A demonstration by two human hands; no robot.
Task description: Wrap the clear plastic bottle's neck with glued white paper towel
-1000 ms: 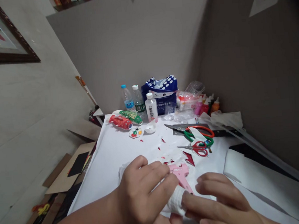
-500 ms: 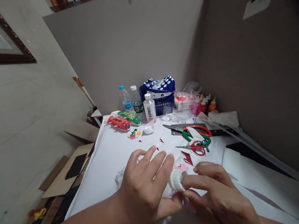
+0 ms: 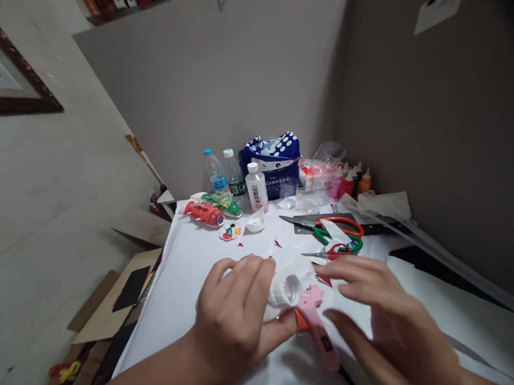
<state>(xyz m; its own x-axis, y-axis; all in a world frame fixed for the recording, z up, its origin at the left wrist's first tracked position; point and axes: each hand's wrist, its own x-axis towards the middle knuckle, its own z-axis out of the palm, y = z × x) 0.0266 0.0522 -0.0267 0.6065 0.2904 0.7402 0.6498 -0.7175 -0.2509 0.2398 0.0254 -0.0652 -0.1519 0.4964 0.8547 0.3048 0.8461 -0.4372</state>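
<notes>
Glue gun (image 3: 317, 324) on the counter (image 3: 167, 300), fish figures (image 3: 205, 213) at eleven o'clock from it, scissors (image 3: 307, 222) towards one, bag (image 3: 277, 173) farther behind at twelve.

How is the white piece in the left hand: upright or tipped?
Tipped: the white piece, held by the left hand, points its round end sideways toward the right hand, not up.

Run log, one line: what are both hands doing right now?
left hand: holding white open-ended piece | right hand: open, near that open end | pink glue gun: lying on table

There are three drink bottles (image 3: 257, 193), two scissors (image 3: 319, 232), one glue gun (image 3: 313, 317).
</notes>
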